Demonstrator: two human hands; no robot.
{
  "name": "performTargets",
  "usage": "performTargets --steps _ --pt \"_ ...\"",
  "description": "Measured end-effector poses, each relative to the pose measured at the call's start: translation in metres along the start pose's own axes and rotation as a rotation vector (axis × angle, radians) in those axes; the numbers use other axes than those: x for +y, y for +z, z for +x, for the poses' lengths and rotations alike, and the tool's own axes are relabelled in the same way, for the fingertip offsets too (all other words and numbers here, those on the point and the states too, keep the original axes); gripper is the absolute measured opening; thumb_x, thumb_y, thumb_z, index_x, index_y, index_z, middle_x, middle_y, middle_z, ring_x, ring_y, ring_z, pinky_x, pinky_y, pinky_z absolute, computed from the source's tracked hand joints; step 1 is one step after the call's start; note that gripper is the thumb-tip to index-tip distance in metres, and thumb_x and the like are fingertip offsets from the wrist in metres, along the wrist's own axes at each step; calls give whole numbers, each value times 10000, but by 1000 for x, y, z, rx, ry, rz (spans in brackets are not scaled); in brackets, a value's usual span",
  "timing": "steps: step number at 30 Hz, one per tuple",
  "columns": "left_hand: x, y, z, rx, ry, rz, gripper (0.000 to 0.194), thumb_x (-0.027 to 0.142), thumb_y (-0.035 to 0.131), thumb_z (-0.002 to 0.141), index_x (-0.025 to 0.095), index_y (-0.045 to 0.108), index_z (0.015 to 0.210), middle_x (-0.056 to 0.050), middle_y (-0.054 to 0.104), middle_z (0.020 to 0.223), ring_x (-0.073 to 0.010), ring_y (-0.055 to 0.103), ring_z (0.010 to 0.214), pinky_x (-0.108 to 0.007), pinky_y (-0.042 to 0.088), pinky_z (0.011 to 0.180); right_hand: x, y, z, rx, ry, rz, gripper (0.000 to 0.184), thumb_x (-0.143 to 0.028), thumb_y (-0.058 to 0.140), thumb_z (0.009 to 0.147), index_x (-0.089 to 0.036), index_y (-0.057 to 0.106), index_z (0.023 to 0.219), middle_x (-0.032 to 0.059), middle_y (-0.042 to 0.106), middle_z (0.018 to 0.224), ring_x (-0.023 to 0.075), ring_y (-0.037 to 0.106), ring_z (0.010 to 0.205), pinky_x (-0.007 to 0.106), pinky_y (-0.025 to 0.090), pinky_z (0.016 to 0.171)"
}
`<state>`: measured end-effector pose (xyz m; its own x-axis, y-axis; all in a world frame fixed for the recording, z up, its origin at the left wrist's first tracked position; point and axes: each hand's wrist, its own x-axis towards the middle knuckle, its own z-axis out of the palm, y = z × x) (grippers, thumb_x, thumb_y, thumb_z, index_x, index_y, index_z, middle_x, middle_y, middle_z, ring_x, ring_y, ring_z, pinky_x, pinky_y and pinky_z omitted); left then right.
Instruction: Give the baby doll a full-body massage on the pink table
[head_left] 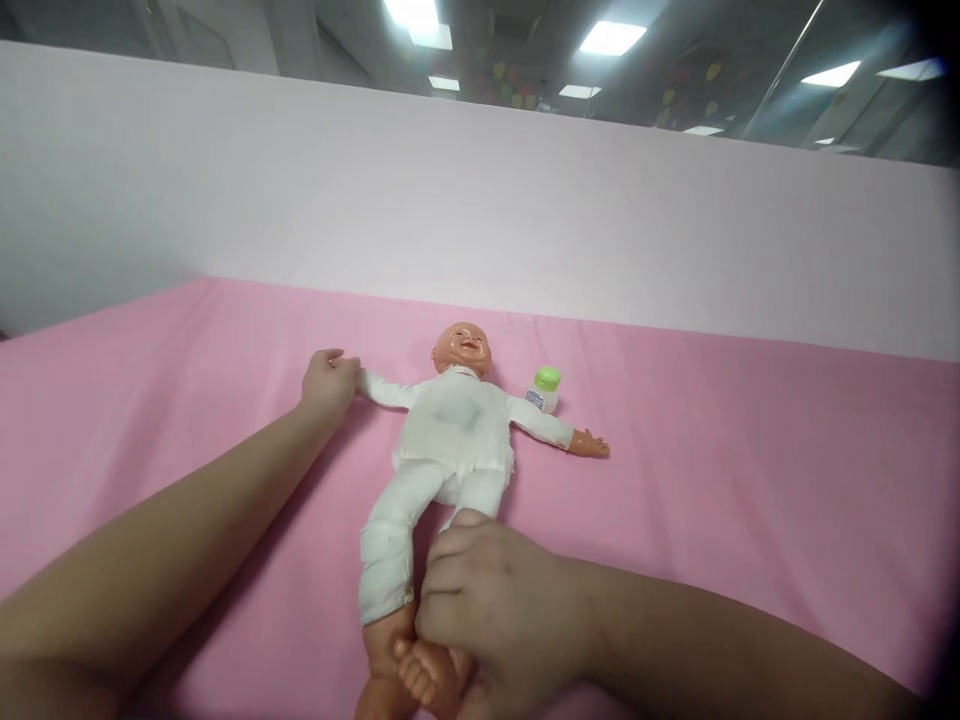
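Between your hands lies the baby doll (462,347); your left hand (328,388) grasps its arm (386,390), your right hand (510,600) its leg (484,490) near the foot (433,675). It looks light, its cloth torso (450,430) soft, probably the surest hold

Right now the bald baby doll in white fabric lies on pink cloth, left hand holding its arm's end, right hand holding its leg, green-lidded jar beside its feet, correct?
Not quite: the head view shows the green-lidded jar near the shoulder of the bald baby doll in white fabric, not its feet. The pink cloth, left hand and right hand are as you say.
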<state>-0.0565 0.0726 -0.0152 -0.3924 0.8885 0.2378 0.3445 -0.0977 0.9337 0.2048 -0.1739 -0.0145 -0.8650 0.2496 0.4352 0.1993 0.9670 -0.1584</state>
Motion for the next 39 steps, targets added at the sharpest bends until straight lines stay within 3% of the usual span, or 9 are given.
performTargets --steps 10,13,16,19,22,27,33,36,39 --pt "6 -9 -2 -49 58 378 279 339 653 767 234 726 1014 -125 728 1124 -346 673 957 -482 515 836 21 -22 -1 231 100 145 439 -633 641 895 -208 615 789 -6 630 687 152 557 675 321 447 736" --pt "14 -10 -7 -81 61 439 250 332 644 779 229 732 990 -125 725 1119 -353 665 971 -487 511 853 36 -39 -7 368 307 102 253 -441 663 943 -204 657 854 12 676 750 163 594 731 319 459 750" --pt "26 -8 -24 -66 263 524 253 311 613 822 224 726 1032 -121 686 1233 -364 607 1150 -503 447 1022 57 -49 -17 395 643 -12 157 -319 639 946 -214 639 829 2 684 790 167 604 760 317 443 749" --pt "41 0 -54 -112 504 514 269 319 546 899 224 708 1092 -97 661 1274 -307 613 1156 -439 446 1039 74 -52 -24 312 987 -86 198 -397 581 982 -221 617 896 2 686 792 187 626 756 308 419 686" --pt "57 8 -88 -292 532 458 329 412 506 949 220 689 1143 -91 681 1201 -268 662 1016 -406 485 944 82 -50 -27 228 1154 -81 384 -554 498 1010 -221 593 1176 43 722 876 244 672 823 341 447 706" --pt "73 11 -121 -620 417 451 504 609 493 945 212 668 1201 -108 735 1091 -323 678 1003 -422 487 835 82 -43 -25 217 1096 63 672 -569 457 1026 -276 272 1602 136 540 1511 334 526 1371 513 417 1100" --pt "72 14 -127 -642 5 9 700 707 632 826 217 611 1326 -101 753 1127 -314 700 1039 -407 519 880 73 -34 -19 162 939 155 752 -375 457 1044 -291 38 1663 155 181 1698 307 198 1586 545 277 1243" --pt "75 18 -132 -623 -161 -292 691 707 658 798 192 644 1259 -101 760 1060 -304 709 998 -402 548 852 65 -28 -16 129 843 25 710 -268 448 1035 -328 110 1655 171 105 1699 375 174 1583 610 319 1201" --pt "84 17 -139 -585 -237 -443 676 752 629 795 178 693 1146 -97 761 973 -304 711 950 -418 567 828 54 -25 -14 193 600 -159 661 -168 468 993 -341 283 1604 164 237 1639 379 338 1508 589 411 1139"
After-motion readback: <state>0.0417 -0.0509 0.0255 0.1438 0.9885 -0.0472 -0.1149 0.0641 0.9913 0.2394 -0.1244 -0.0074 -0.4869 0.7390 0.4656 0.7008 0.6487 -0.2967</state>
